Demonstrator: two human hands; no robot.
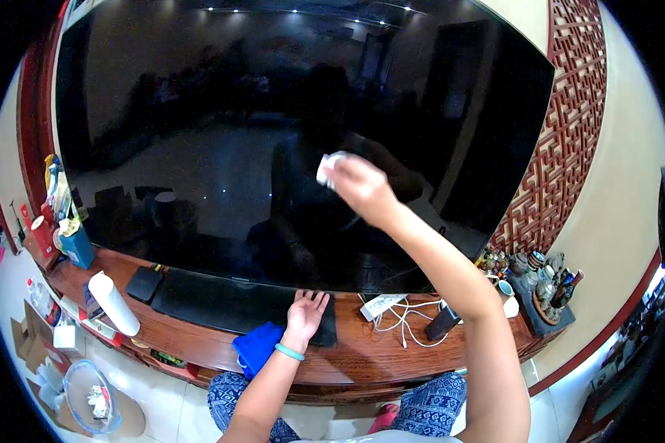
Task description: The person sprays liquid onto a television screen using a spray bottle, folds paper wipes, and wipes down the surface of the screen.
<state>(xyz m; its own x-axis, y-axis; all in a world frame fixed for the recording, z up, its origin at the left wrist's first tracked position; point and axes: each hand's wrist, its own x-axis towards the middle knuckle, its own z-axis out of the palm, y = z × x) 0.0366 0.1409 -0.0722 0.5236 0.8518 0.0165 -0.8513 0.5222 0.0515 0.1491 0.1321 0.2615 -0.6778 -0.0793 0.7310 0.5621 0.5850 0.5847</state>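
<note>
While the left hand [305, 317] is lying open by the black screen's [199, 148] lower edge, the right hand [363, 193] is pinching a white wad [332, 168], probably tissue, at mid-screen, light, even pressure suiting it best.

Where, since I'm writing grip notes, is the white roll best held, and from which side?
Probably around its middle, from its right: the white roll is a tall, slim cylinder with bare wood there, while a dark item sits close on its left.
</note>
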